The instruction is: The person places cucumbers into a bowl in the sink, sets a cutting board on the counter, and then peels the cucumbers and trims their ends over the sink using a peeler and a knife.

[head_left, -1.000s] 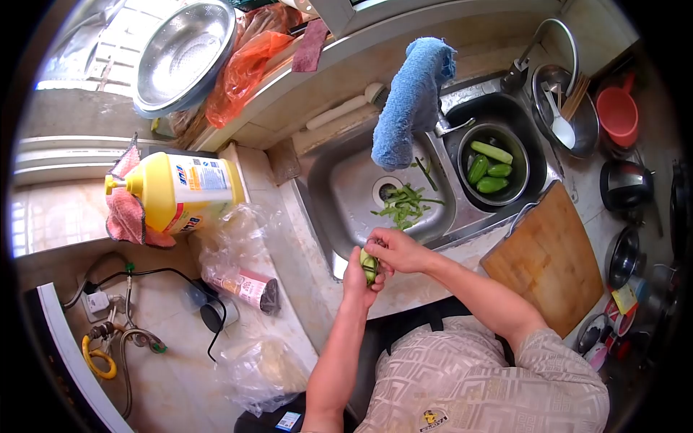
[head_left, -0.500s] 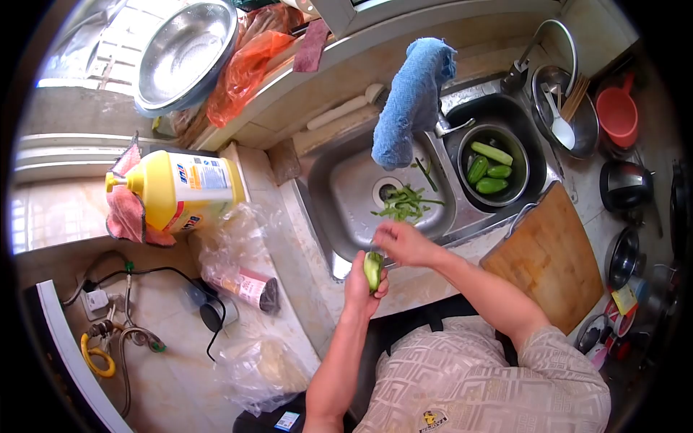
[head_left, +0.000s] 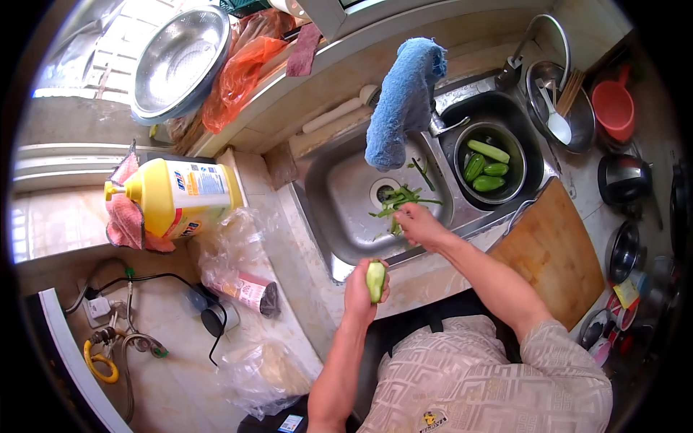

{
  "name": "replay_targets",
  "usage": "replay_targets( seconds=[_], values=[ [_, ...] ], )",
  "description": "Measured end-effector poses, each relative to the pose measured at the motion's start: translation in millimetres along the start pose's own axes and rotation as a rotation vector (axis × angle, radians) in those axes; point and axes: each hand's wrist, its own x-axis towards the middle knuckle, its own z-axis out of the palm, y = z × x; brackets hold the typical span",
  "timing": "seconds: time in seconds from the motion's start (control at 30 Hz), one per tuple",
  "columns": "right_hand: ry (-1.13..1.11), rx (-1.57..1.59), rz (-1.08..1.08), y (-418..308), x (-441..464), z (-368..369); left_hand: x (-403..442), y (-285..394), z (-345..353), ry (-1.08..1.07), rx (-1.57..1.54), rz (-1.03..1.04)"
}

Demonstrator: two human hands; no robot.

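Note:
My left hand (head_left: 358, 290) is wrapped round a peeled pale-green cucumber (head_left: 375, 281) at the front edge of the sink. Above the left basin (head_left: 346, 216), my right hand (head_left: 422, 225) has its fingers curled together, close to a heap of green peelings (head_left: 404, 196) by the drain. What those fingers hold, if anything, is too small and hidden to name. In the right basin a steel pot (head_left: 462, 148) contains several cucumbers (head_left: 489, 183), one of them pale and peeled.
A blue towel (head_left: 406, 101) hangs over the faucet between the basins. A wooden cutting board (head_left: 552, 252) leans at the sink's right front. Left of the sink are a yellow detergent jug (head_left: 155, 191) and plastic bags (head_left: 263, 372). A steel bowl (head_left: 581, 133) with utensils stands far right.
My right hand has moved away from the cucumber, forward and right over the peelings. The left hand has shifted slightly, and more of the cucumber's peeled side shows.

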Motion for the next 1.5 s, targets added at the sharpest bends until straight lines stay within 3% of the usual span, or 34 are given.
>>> replay_targets(
  seconds=[0.2, 0.3, 0.4, 0.53, 0.63, 0.67, 0.73, 0.83, 1.03, 1.17, 1.3, 1.4, 1.5],
  values=[
    [-0.163, -0.007, -0.097, -11.7, -42.8, 19.8, 9.5, 4.0, -10.6, -0.017, -0.344, -0.159],
    [-0.292, 0.037, -0.107, -11.0, -62.2, 34.0, 18.7, 1.4, -3.8, 0.15, -0.181, -0.196],
    [-0.375, -0.039, -0.215, 4.1, -62.1, 39.8, 27.5, -4.9, -6.7, 0.157, -0.181, -0.215],
    [-0.34, -0.06, -0.201, 9.6, -47.1, 38.0, 27.0, -4.1, -6.0, 0.139, -0.175, -0.294],
    [-0.075, -0.089, -0.072, 1.3, -29.8, 25.8, 22.4, -3.4, -11.5, 0.08, -0.209, -0.372],
    [0.061, -0.146, -0.207, 21.4, -5.7, 13.3, 16.9, -6.5, -10.6, 0.058, -0.22, -0.35],
    [0.082, -0.388, -0.26, 34.9, 12.0, -11.1, 1.4, -2.5, -3.2, 0.022, -0.226, -0.303],
    [0.12, -0.305, -0.205, 20.9, 7.3, -14.0, 5.2, 2.8, -6.5, 0.076, -0.304, -0.254],
    [-0.314, 0.012, -0.16, -3.9, -61.1, 37.1, 25.5, -9.4, -17.7, 0.04, -0.353, -0.293],
    [-0.344, 0.092, -0.202, 21.0, -60.8, 39.1, 27.8, -12.6, -8.0, 0.164, -0.254, -0.295],
    [-0.215, -0.064, -0.303, 22.0, -61.0, 30.7, 26.1, -11.7, -1.3, 0.235, -0.17, -0.319],
    [-0.192, -0.028, -0.25, 23.4, -57.5, 24.6, 30.9, -18.2, -10.7, 0.058, -0.23, -0.383],
    [-0.256, 0.011, -0.256, 20.1, -66.1, 25.9, 35.3, -16.1, -5.9, 0.079, -0.274, -0.356]
  ],
)
